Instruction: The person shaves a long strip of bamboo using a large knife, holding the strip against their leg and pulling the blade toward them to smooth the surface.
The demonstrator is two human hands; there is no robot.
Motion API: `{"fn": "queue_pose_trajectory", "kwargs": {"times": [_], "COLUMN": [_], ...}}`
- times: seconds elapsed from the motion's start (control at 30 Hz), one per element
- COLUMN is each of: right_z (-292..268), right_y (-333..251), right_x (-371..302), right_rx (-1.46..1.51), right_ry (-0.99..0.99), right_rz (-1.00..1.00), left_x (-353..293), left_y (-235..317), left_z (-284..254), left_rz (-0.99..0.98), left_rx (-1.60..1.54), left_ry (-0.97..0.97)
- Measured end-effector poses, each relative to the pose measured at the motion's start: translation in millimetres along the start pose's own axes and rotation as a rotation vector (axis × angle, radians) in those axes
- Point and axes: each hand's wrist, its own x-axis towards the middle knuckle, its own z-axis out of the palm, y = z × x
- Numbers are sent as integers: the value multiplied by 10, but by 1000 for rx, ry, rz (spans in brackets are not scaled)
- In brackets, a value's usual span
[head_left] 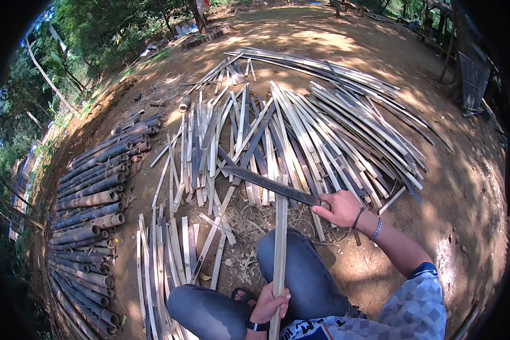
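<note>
Strip [280, 238] in left grip [270, 303]; machete [260, 181], right grip [342, 208].

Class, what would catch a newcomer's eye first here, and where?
First comes the long knife in the fingers of the right hand, crossing the pale strip in the left hand near its far end. Next comes the fanned pile of strips beyond. Then come the bamboo poles lined up along the left side.

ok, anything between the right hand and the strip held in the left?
Only the knife: the right hand grips its handle, and the blade crosses the strip near its far end. Nothing else visible is in between. The left hand holds the strip lower down.
</note>
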Motion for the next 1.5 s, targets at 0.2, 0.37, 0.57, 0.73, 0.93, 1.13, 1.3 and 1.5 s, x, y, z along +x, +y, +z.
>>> {"fn": "queue_pose_trajectory", "kwargs": {"times": [0.2, 0.37, 0.57, 0.73, 0.93, 1.13, 1.3, 1.5], "right_z": [-112, -111, -112, -196, -136, -170, -185, -152], "right_y": [136, -28, 2, 62, -148, -60, -36, -179], "right_x": [155, 73, 150, 197, 101, 174, 117, 106], "right_rx": [-112, -143, -80, -216, -172, -61, -246, -80], "right_ry": [45, -9, 24, -12, -72, 26, -2, -56], "right_rz": [-28, -49, 29, -64, -62, 33, -130, 26], "left_x": [24, -16, 10, -15, -41, -23, -43, -39], "left_y": [4, -24, 47, 13, 15, 31, 12, 14], "left_z": [-11, -64, 4, -16, -21, 29, 42, 35], "left_rz": [-2, 3, -5, 2, 19, 38, 34, 52], "left_rx": [56, 58, 83, 112, 111, 156, 156, 157], "left_ry": [4, -1, 16, 18, 41, 59, 63, 64]}}
